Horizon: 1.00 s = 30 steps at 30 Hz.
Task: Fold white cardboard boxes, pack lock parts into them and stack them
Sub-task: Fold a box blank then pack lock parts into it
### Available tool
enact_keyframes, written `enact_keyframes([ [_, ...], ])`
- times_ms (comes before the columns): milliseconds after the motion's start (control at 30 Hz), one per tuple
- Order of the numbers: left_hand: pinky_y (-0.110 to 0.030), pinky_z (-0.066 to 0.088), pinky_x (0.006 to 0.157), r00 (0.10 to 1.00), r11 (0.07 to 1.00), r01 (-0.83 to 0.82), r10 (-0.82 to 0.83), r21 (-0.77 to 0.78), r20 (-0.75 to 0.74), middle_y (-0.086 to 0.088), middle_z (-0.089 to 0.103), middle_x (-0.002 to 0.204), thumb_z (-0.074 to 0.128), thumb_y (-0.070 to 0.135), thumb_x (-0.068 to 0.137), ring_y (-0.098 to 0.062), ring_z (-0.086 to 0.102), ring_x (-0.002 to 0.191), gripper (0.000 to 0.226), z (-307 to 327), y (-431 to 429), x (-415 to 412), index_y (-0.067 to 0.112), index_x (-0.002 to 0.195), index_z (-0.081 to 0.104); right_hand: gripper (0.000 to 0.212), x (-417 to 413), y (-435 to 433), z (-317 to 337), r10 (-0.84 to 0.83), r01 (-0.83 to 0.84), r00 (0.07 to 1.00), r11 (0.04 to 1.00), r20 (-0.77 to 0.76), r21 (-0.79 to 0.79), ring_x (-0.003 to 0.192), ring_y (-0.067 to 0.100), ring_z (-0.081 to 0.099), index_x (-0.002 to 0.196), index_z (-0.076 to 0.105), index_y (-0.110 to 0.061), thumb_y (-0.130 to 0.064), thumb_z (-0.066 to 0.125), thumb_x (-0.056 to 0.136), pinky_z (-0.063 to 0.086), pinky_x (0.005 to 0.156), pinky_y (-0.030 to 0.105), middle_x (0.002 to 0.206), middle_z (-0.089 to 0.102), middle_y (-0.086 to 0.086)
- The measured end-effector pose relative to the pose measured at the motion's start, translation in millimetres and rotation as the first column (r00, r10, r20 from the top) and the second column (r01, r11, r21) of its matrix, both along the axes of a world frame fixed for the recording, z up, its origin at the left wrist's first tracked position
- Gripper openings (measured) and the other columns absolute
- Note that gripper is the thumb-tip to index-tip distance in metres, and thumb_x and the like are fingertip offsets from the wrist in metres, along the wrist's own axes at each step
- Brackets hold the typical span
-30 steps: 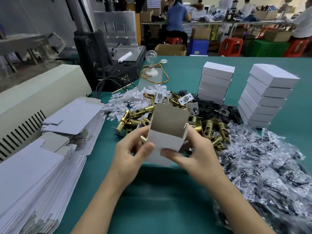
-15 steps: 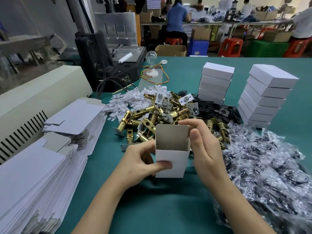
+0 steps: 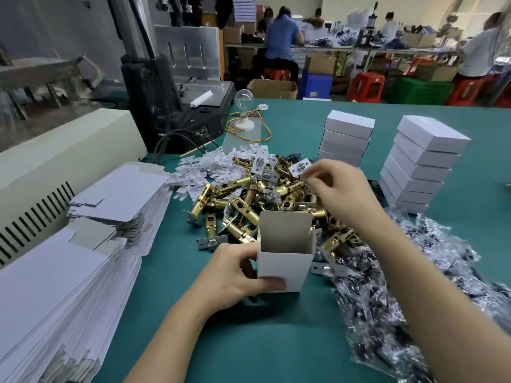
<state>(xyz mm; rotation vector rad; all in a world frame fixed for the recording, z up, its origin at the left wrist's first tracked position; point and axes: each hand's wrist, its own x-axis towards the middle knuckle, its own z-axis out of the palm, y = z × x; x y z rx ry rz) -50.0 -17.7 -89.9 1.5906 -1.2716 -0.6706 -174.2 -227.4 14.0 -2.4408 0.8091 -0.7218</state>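
**Open box held beside latches**

The white cardboard box (image 3: 282, 268) is stood mouth-up at the near edge of the brass latch pile (image 3: 249, 200), gripped by the left hand (image 3: 235, 275). Farther right, the right hand (image 3: 337, 186) is curled over the pile; any hold cannot be told.

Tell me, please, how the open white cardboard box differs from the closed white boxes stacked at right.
The open white cardboard box stands upright, flap raised, held by the left hand; the stacked white boxes lie flat, closed, untouched. It stands alone; they are piled. Both are white cardboard.
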Motion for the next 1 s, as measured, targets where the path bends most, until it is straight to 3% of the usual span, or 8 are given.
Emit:
enact_keyframes([
  [100,-0.051,0.062,0.068,1.000,1.000,-0.005,0.005,0.000,-0.004,0.019,0.079,0.102,0.088,0.061,0.072,-0.032,0.073,0.083,0.039,-1,1,1,0.052,0.107,0.076,0.027,27,-29,5,-0.005,-0.043,0.956,0.986,-0.292,-0.160,0.107,0.023,0.064,0.129,0.068,-0.025,-0.020,0.057,0.104,0.053,0.095,0.040,0.120,0.068,0.004],
  [200,-0.049,0.063,0.069,1.000,1.000,0.000,0.000,-0.005,-0.004,0.021,0.078,0.103,0.088,0.060,0.072,-0.027,0.074,0.084,0.039,0,1,0,0.052,0.108,0.076,0.034,44,-43,2,0.020,-0.180,0.864,0.946,-0.503,-0.271,0.112,0.029,0.060,0.133,0.067,-0.031,-0.018,0.051,0.105,0.050,0.088,0.038,0.116,0.054,0.006],
  [267,-0.049,0.062,0.072,1.000,1.000,0.000,0.000,-0.007,0.001,0.020,0.078,0.103,0.088,0.057,0.072,-0.027,0.074,0.086,0.038,0,1,0,0.051,0.108,0.076,0.033,52,-47,4,0.018,-0.249,0.811,0.915,-0.585,-0.316,0.110,0.030,0.058,0.131,0.068,-0.034,-0.020,0.054,0.103,0.049,0.085,0.038,0.109,0.047,0.004],
  [467,-0.049,0.062,0.076,1.000,1.000,0.004,-0.004,-0.008,-0.021,0.016,0.079,0.104,0.088,0.050,0.075,-0.029,0.074,0.086,0.038,1,0,-1,0.045,0.111,0.077,0.029,57,-58,17,0.089,-0.382,0.697,0.886,-0.712,-0.263,0.117,0.029,0.051,0.129,0.065,-0.026,-0.028,0.064,0.100,0.045,0.096,0.040,0.122,0.049,0.009],
  [600,-0.048,0.062,0.071,1.000,1.000,0.002,-0.002,-0.003,-0.022,0.018,0.079,0.103,0.087,0.053,0.074,-0.032,0.072,0.080,0.039,0,-1,0,0.049,0.111,0.076,0.033,50,-57,31,0.186,-0.420,0.752,0.875,-0.633,-0.241,0.113,0.024,0.051,0.124,0.065,-0.019,-0.035,0.069,0.096,0.044,0.098,0.039,0.120,0.050,0.007],
  [767,-0.043,0.063,0.060,0.999,1.000,-0.016,0.017,0.005,-0.045,0.015,0.079,0.100,0.088,0.049,0.075,-0.027,0.070,0.068,0.038,-1,-2,0,0.047,0.111,0.077,0.027,39,-40,37,0.277,-0.487,0.809,0.809,-0.518,-0.328,0.094,0.022,0.058,0.119,0.062,-0.013,-0.029,0.068,0.098,0.045,0.080,0.035,0.107,0.066,0.002],
  [900,-0.034,0.061,0.056,0.997,0.999,-0.036,0.036,0.013,-0.071,0.013,0.079,0.100,0.089,0.045,0.076,-0.019,0.068,0.060,0.037,-2,0,0,0.045,0.111,0.077,0.022,29,-23,52,0.368,-0.494,0.860,0.777,-0.355,-0.391,0.085,0.023,0.061,0.107,0.064,-0.010,-0.029,0.069,0.098,0.049,0.078,0.039,0.093,0.065,0.000],
  [1000,-0.030,0.059,0.055,0.995,0.999,-0.040,0.041,0.015,-0.095,0.013,0.079,0.101,0.089,0.045,0.075,-0.012,0.065,0.056,0.039,0,0,-1,0.047,0.112,0.076,0.026,18,-10,73,0.385,-0.408,0.912,0.802,-0.145,-0.436,0.072,0.022,0.059,0.100,0.068,-0.006,-0.031,0.069,0.096,0.051,0.069,0.039,0.083,0.067,0.004],
])
